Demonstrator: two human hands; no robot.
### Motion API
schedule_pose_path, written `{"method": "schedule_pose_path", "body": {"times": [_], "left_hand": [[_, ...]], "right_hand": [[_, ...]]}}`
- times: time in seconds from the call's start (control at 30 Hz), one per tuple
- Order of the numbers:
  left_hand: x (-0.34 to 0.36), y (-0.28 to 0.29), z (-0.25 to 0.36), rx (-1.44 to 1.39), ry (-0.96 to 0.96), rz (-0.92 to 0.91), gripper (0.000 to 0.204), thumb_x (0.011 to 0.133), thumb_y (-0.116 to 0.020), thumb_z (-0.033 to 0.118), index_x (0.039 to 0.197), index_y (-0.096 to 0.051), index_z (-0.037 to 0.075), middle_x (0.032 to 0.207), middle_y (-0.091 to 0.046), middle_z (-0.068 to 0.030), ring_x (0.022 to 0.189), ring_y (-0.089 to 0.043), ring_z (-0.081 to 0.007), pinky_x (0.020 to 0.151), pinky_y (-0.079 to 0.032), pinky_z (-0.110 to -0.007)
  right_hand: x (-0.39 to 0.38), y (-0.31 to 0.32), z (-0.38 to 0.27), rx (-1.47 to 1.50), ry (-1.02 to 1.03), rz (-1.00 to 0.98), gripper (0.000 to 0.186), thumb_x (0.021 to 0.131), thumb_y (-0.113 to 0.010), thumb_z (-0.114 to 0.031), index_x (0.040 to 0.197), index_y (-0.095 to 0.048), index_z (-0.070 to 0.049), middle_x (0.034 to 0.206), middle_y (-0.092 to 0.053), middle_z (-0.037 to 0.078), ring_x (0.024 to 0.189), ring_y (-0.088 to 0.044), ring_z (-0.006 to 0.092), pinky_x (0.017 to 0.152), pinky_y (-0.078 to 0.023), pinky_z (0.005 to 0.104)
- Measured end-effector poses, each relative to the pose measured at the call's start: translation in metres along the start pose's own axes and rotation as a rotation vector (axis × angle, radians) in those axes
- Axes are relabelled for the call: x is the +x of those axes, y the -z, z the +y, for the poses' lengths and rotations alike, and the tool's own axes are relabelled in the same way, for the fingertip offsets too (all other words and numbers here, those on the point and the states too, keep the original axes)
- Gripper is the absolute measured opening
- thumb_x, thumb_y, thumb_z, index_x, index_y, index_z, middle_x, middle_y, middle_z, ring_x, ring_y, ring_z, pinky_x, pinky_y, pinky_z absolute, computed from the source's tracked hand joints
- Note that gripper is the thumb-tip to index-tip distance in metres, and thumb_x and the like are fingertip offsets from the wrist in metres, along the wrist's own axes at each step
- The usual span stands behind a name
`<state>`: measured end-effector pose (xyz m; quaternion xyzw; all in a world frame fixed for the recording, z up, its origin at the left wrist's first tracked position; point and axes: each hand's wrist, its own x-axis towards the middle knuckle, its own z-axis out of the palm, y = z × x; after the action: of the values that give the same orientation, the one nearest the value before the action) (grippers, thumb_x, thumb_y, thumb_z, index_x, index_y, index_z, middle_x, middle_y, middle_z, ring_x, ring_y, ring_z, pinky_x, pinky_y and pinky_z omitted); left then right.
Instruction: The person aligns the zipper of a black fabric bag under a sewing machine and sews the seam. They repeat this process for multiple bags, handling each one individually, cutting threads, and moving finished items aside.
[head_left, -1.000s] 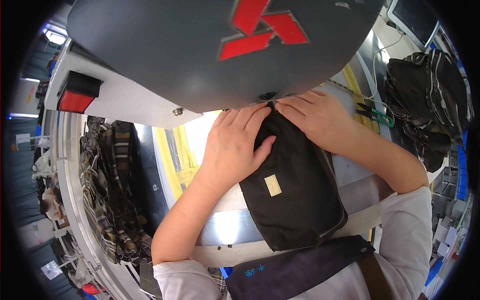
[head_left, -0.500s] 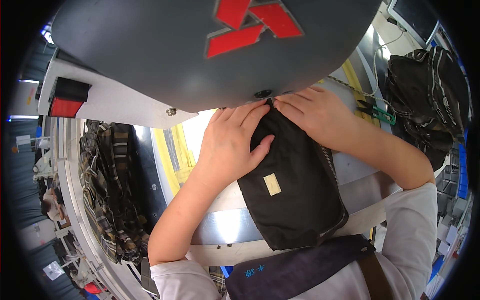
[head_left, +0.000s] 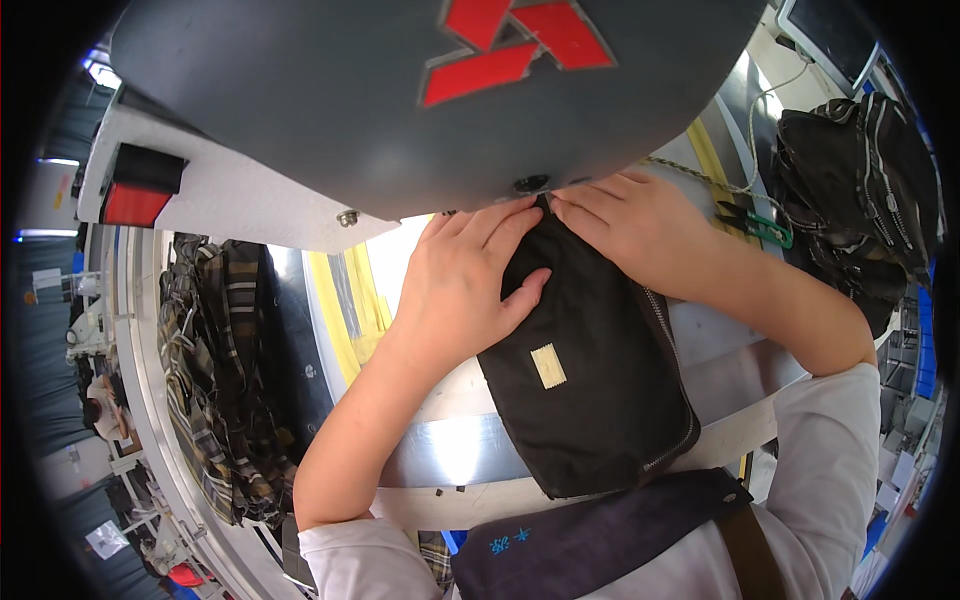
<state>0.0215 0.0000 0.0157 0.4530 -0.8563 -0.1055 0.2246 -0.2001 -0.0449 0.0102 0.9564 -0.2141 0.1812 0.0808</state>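
Observation:
A black fabric piece (head_left: 590,420) lies lengthwise on the work surface, its narrow far end running under the big dark grey machine head (head_left: 350,130). Along its right side curves a metal zipper (head_left: 662,325), and a small pale yellow tape patch (head_left: 548,366) sits near its middle. My left hand (head_left: 455,270) rests flat on the cloth's left edge, thumb spread across it. From the right, my right hand (head_left: 645,225) presses the far end with fingers stretched forward. Both sets of fingertips come close together beside the machine's lower edge, which partly hides them.
Green-handled thread snips (head_left: 768,230) lie to the right, near a twisted cord (head_left: 748,165). Beyond them is a heap of dark zippered cloth (head_left: 845,185). Plaid cloth (head_left: 215,380) is piled at the left. Yellow tape strips (head_left: 345,310) mark the table, and a screen (head_left: 830,40) stands far right.
The whole view has shifted very slightly. Both hands keep the same pose on the black fabric, with no clear movement of the cloth.

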Motion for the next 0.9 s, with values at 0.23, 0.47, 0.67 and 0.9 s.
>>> {"method": "schedule_pose_path", "body": {"times": [0.23,0.47,0.67,0.9], "left_hand": [[0.006,-0.001,-0.006,0.027,0.01,0.022,0.04,0.072,-0.074,0.017,0.108,-0.064,0.002,0.112,-0.065,-0.0128,0.098,-0.064,-0.0317,0.083,-0.052,-0.038],[0.006,-0.002,-0.008,0.064,0.047,0.004,0.039,0.075,-0.074,0.018,0.11,-0.065,0.003,0.11,-0.066,-0.0138,0.092,-0.065,-0.0327,0.077,-0.053,-0.037],[0.006,-0.005,-0.009,0.046,-0.004,0.06,0.038,0.075,-0.074,0.018,0.109,-0.066,0.002,0.109,-0.066,-0.0137,0.095,-0.064,-0.0316,0.081,-0.052,-0.038],[0.004,-0.007,-0.012,0.042,-0.014,0.07,0.039,0.074,-0.073,0.017,0.11,-0.065,0.002,0.11,-0.066,-0.0128,0.097,-0.064,-0.0307,0.082,-0.051,-0.037]], "right_hand": [[0.004,-0.009,0.009,-0.001,-0.008,0.026,0.028,0.075,-0.06,-0.011,0.1,-0.061,0.001,0.11,-0.063,0.012,0.102,-0.062,0.0228,0.087,-0.052,0.0347],[0.008,-0.006,0.011,-0.002,-0.01,-0.015,0.027,0.077,-0.059,-0.011,0.101,-0.061,0.001,0.11,-0.063,0.011,0.103,-0.062,0.023,0.089,-0.051,0.0347],[0.006,-0.007,0.012,0.018,-0.013,-0.003,0.028,0.078,-0.058,-0.011,0.103,-0.06,0.001,0.11,-0.063,0.012,0.106,-0.061,0.0235,0.09,-0.051,0.035],[0.006,-0.006,0.01,-0.014,-0.008,0.022,0.026,0.077,-0.058,-0.012,0.101,-0.06,0.001,0.107,-0.063,0.011,0.104,-0.061,0.0231,0.088,-0.051,0.0349]]}}
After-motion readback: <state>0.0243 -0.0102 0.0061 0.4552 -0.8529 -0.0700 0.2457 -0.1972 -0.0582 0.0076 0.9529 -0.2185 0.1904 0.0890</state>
